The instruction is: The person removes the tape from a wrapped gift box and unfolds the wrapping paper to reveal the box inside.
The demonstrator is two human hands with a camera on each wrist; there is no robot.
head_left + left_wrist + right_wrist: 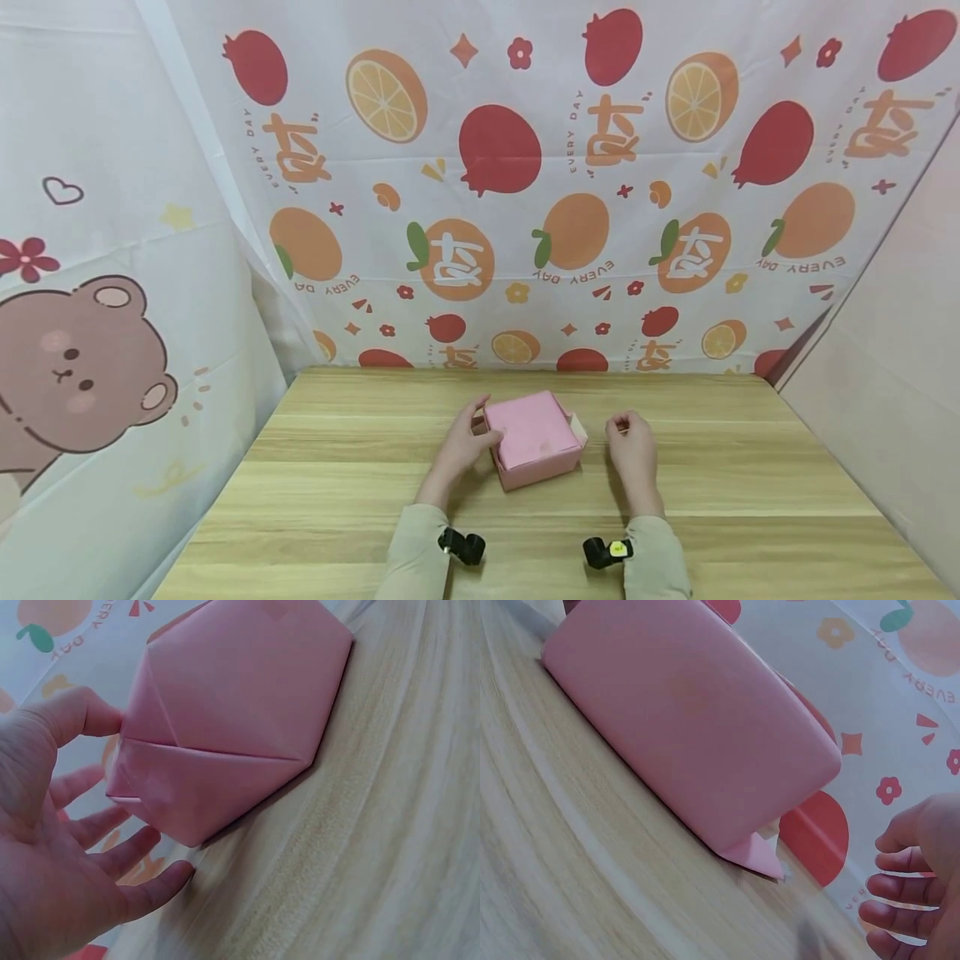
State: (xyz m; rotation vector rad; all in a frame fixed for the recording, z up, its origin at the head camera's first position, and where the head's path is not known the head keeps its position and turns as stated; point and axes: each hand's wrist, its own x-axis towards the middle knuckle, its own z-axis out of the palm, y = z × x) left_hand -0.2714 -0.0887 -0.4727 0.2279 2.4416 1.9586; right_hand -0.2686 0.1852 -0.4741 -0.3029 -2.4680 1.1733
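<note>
A pink paper-covered box point(528, 429) stands on the wooden table in front of me. A white-lined flap point(577, 429) sticks out from its right side. My left hand point(465, 442) holds the box at its left end, the thumb against the upper edge and the fingers spread around the far corner. Folded paper shows on that end of the box point(225, 697) in the left wrist view. To the right, apart from the box, my right hand point(633, 446) has loosely curled fingers and holds nothing. The right wrist view shows this hand point(919, 877) beside the box.
The light wooden tabletop point(337, 492) reaches back to a hanging cloth point(525, 233) with fruit prints. Another cloth with a bear print point(75, 367) hangs at the left, and a plain pale wall point(877, 350) stands at the right. Small black cameras sit on both wrists.
</note>
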